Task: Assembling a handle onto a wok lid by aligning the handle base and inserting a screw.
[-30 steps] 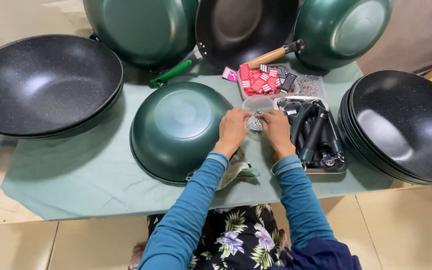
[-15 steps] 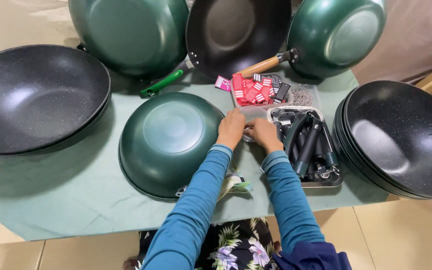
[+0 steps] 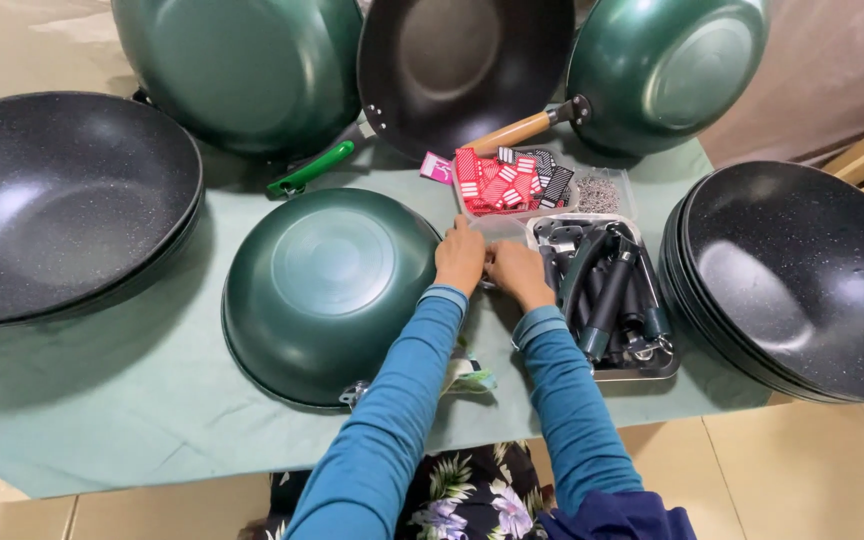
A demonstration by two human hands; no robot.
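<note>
— Where are the person's hands?

— Both sit close together just right of the upturned green wok (image 3: 327, 290). The left hand (image 3: 460, 256) and right hand (image 3: 518, 272) are curled, fingertips meeting over a small clear container (image 3: 500, 232). Whether they pinch something tiny cannot be told; the fingers hide it.

— What else lies near that wok?

— Further right, a metal tray (image 3: 652, 368) of dark handles (image 3: 607, 295). Behind the hands, a clear box of red and black tags (image 3: 507, 180) and a bag of small screws (image 3: 600, 192).

— How would the wok handle?

— Likely stiff and fairly heavy, its glossy dome slippery. The rim, or the bracket (image 3: 354, 394) on its near edge, looks the safest hold.

— And the small parts?

— Probably light and easily dropped; fingertip pinching suits them.
</note>
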